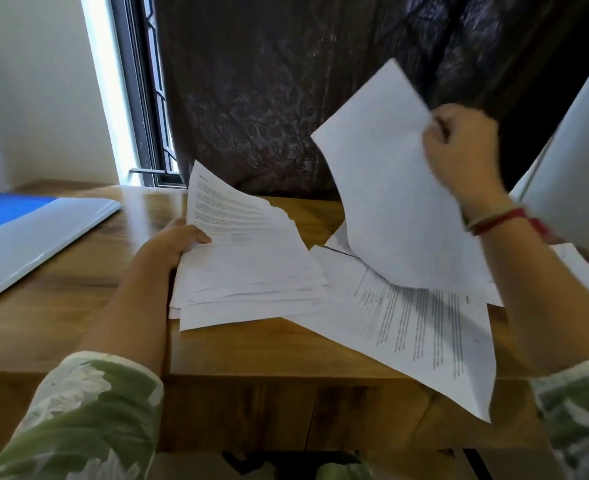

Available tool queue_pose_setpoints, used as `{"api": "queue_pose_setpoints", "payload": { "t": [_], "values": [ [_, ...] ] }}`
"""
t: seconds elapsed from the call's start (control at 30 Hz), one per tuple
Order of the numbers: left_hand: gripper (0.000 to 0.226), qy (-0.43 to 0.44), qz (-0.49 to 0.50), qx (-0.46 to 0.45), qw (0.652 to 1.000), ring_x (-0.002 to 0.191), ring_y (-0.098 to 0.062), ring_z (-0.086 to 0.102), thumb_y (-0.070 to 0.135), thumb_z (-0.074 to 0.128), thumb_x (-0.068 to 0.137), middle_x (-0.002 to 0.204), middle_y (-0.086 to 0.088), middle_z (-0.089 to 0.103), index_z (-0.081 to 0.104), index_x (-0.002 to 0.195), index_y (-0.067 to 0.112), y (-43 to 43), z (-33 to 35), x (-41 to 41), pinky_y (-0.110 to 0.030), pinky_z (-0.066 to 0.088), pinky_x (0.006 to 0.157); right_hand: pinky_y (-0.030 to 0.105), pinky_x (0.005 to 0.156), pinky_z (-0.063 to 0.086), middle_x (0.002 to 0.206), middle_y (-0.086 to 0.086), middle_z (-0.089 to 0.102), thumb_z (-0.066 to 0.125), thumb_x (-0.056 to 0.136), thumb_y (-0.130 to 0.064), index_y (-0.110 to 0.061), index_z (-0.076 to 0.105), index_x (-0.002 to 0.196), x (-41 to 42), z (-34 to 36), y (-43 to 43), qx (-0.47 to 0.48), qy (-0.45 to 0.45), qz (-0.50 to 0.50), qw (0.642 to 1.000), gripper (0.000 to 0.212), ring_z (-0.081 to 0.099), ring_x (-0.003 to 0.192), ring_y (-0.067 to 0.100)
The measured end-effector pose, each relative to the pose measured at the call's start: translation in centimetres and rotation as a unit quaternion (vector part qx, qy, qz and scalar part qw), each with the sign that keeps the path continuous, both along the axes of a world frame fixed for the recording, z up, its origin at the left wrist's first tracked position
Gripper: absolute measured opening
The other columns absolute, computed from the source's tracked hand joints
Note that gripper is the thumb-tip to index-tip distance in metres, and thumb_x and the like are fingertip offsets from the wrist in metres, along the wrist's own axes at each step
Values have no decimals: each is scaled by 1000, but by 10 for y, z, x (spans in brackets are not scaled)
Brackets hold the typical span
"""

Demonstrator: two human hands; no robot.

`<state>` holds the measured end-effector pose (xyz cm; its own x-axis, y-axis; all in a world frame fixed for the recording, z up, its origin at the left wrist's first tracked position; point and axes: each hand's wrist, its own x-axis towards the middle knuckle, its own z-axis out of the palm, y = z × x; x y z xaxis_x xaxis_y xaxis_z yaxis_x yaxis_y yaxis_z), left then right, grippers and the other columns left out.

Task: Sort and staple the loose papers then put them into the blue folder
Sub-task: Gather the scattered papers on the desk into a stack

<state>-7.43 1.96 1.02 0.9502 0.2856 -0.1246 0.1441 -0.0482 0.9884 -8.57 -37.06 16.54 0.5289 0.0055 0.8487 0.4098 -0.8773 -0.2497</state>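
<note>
Left hand (178, 242) grip clamps the paper stack (248, 271); right hand (462, 150) grip pinches a raised sheet (397, 188).

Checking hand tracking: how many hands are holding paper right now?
2. The left hand grips the left edge of the paper stack on the table; the right hand holds a single sheet raised above the loose papers.

Daylight from window (113, 98) (blown out); glare on table (78, 271); edges bowed; right hand (466, 150) motion-blurred
</note>
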Motion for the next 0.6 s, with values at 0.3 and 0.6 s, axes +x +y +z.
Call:
{"api": "queue_pose_setpoints", "payload": {
  "t": [0.3, 0.6],
  "values": [
    [57, -5, -25, -8, 1000, 96, -27, 68, 9, 66, 75, 124, -19, 62, 55, 131, 6, 2, -1, -14, -48, 50, 95, 31, 103, 35, 109, 2, 69, 47, 94, -27, -15, 73, 98, -38, -115, 83, -165, 102, 360, 912, 29, 58, 109, 18],
    [20, -18, -51, -10, 999, 90, -28, 69, 13, 63, 91, 103, -9, 71, 64, 111, 14, -9, 2, -6, -45, 56, 79, 26, 99, 49, 116, -18, 55, 63, 92, -18, -30, 68, 92, -21, -151, 69, -69, 299, 299, 904, 13, 54, 110, 8]
  ]
}}
